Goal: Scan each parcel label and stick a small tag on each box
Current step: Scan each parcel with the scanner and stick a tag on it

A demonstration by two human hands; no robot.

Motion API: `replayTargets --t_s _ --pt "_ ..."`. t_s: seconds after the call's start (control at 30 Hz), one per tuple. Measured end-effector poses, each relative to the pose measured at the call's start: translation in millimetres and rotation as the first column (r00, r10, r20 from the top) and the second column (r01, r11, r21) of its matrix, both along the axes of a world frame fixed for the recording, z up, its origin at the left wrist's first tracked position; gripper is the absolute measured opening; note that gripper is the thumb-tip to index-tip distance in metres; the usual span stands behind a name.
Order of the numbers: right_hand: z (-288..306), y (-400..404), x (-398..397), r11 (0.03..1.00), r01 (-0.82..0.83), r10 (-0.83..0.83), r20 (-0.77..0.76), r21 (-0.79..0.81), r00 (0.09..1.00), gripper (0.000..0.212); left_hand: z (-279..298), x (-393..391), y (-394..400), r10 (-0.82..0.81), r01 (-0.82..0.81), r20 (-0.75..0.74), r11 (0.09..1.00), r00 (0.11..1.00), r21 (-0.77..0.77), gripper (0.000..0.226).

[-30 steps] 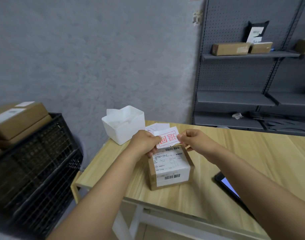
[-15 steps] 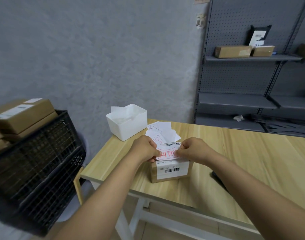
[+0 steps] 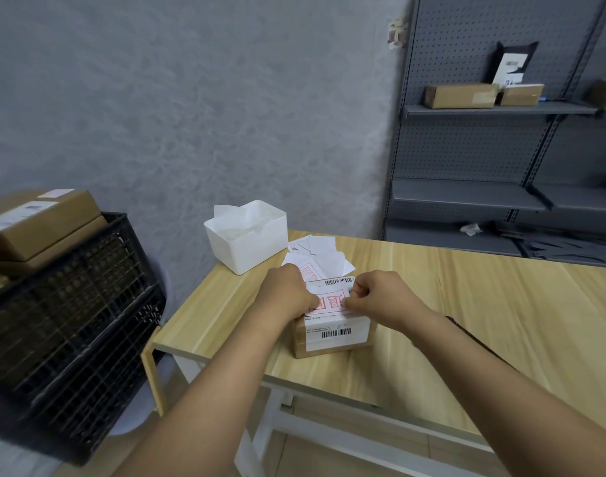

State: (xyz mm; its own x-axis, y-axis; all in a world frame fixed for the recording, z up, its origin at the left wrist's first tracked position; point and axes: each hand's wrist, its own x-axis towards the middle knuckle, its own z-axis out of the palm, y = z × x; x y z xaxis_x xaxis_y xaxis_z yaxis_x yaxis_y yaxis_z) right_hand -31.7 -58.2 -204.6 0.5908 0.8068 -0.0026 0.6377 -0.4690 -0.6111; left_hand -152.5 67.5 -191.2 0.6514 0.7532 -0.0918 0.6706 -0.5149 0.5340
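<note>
Lying flat on top of the small brown cardboard parcel box (image 3: 332,333) at the wooden table's (image 3: 466,304) near-left corner, the white red-printed tag (image 3: 330,299) is running left-right between left hand (image 3: 283,293) and right hand (image 3: 380,296), each pinching one end.

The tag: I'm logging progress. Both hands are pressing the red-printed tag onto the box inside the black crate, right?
Not quite. In the head view both hands, left hand and right hand, hold the tag on the box that sits on the table, not inside the crate.
</note>
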Motion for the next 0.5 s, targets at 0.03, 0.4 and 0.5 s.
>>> replayTargets --t_s 0.03,0.4,0.5 --pt "-0.2 -0.4 -0.5 1.0 -0.002 0.002 0.004 0.005 1.0 0.029 0.4 -0.2 -0.9 -0.003 0.004 -0.011 1.0 1.0 0.028 0.025" --pt "-11.3 5.9 -10.9 0.98 -0.188 0.152 0.371 0.062 0.916 0.03 -3.2 -5.6 -11.5 -0.18 0.179 -0.03 0.919 0.983 0.351 0.03" --pt "-17.5 0.1 -4.4 0.978 -0.21 0.188 0.431 0.003 0.883 0.032 -6.8 -13.4 -6.3 -0.162 0.178 -0.075 0.925 0.984 0.337 0.026"
